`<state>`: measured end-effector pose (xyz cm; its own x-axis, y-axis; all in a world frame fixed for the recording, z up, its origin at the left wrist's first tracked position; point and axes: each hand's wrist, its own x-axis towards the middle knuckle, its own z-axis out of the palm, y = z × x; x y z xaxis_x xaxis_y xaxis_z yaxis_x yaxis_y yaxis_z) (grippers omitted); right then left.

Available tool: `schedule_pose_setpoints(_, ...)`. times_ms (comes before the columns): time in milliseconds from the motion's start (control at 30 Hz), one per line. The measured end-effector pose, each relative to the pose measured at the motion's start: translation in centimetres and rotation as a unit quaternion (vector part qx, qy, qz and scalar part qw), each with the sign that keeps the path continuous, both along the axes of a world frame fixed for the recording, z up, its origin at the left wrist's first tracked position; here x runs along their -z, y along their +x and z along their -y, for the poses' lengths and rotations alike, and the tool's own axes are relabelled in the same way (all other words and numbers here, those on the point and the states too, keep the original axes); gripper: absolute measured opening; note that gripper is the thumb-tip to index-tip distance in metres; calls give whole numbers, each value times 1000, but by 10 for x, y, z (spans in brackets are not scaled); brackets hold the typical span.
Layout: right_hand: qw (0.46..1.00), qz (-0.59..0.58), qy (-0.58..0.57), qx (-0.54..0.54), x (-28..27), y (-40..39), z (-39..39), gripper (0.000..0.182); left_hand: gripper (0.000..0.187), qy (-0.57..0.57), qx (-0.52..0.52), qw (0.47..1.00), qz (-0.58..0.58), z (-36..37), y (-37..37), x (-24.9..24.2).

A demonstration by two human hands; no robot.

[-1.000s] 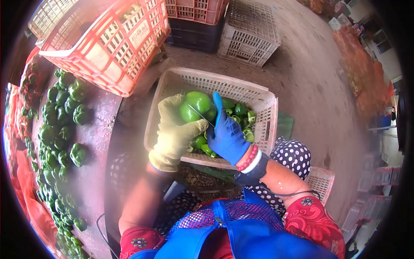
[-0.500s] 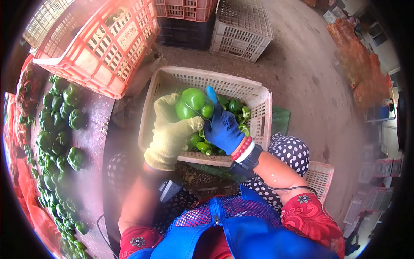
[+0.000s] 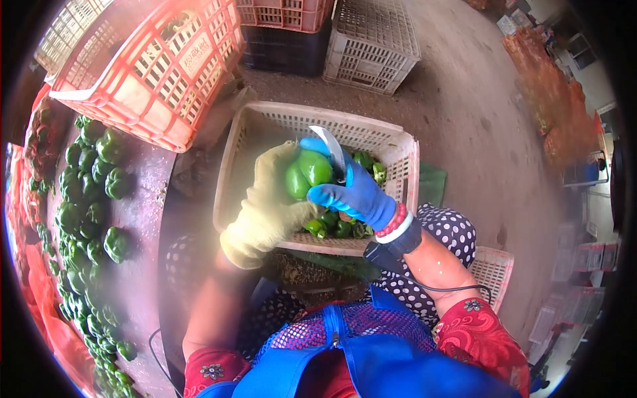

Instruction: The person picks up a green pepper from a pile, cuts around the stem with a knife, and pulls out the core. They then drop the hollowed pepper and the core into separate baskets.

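Green pepper in left hand, knife in right hand.

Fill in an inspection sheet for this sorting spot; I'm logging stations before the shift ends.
Surface: wet dark table at left.
Job's things: green pepper over a white crate partly filled with peppers; curved knife blade against the pepper.
Clutter: loose pile of green peppers on the table.
Hands: left hand, yellow glove, grips the pepper; right hand, blue glove, holds the knife.
Cables: black lead running from the right wrist.
Surroundings: red crate, stacked crates, bare dirt floor.
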<state>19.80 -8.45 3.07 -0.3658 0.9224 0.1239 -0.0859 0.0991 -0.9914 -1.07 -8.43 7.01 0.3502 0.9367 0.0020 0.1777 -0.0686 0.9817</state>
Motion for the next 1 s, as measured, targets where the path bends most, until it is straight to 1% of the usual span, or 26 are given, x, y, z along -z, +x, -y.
schedule_pose_setpoints(67, 994, -85, -51, -42, -17, 1, 5, 65, 94, 126, 6, 990, -59, 0, 0, 8)
schedule_pose_setpoints(133, 990, -71, -109, -62, -16, 4, 6, 66, 89, 59, 24, 998, -15, 0, -2, 10)
schedule_pose_setpoints(167, 988, -14, -139, -61, -13, 8, 3, 80, 87, 25, 35, 999, 8, -1, -3, 10)
schedule_pose_setpoints(233, 983, 1, -178, -45, -15, 9, 3, 93, 79, -61, 47, 995, 65, -4, -5, 5)
schedule_pose_setpoints(267, 981, -42, -186, -30, -21, 6, 5, 91, 75, -103, 52, 989, 92, -5, -5, 2)
schedule_pose_setpoints(333, 984, -79, -160, 0, -24, -1, 6, 85, 71, -142, 46, 975, 166, -6, -3, 2)
schedule_pose_setpoints(367, 989, -72, -127, 15, -23, -5, 7, 80, 71, -162, 43, 965, 203, -6, -1, 0)
schedule_pose_setpoints(433, 990, -51, -133, 12, -26, -5, 8, 71, 67, -231, 57, 939, 247, -7, -4, -6)
schedule_pose_setpoints(500, 980, -38, -195, -10, -31, 0, 6, 64, 64, -289, 74, 902, 313, -10, -7, -3)
schedule_pose_setpoints(533, 975, -40, -217, -15, -32, 2, 5, 60, 60, -283, 86, 885, 360, -15, -11, 19)
schedule_pose_setpoints(567, 973, -58, -223, -8, -29, 3, 5, 59, 59, -293, 81, 871, 385, -14, -14, 19)
schedule_pose_setpoints(633, 951, -154, -269, 5, -31, 2, 6, 57, 57, -312, 74, 842, 433, -11, -17, 17)
schedule_pose_setpoints(700, 926, -227, -301, 16, -29, 2, 8, 58, 55, -293, 60, 852, 429, -6, -26, 12)
schedule_pose_setpoints(733, 917, -252, -310, 15, -27, 2, 9, 59, 53, -306, 66, 832, 457, -4, -27, 10)
schedule_pose_setpoints(833, 887, -318, -335, 5, -14, 2, 11, 62, 46, -234, 97, 865, 434, 1, -30, 15)
schedule_pose_setpoints(867, 877, -343, -337, -11, -9, 4, 11, 63, 45, -254, 80, 862, 431, 0, -28, 12)
schedule_pose_setpoints(933, 849, -402, -338, -59, 0, 8, 11, 66, 45, -283, 74, 836, 464, -5, -20, 4)
schedule_pose_setpoints(967, 835, -435, -320, -110, 5, 10, 10, 67, 46, -293, 83, 811, 499, -8, -17, 4)
schedule_pose_setpoints(1000, 816, -465, -302, -162, 9, 14, 11, 68, 43, -110, 74, 916, 379, -12, -18, 4)
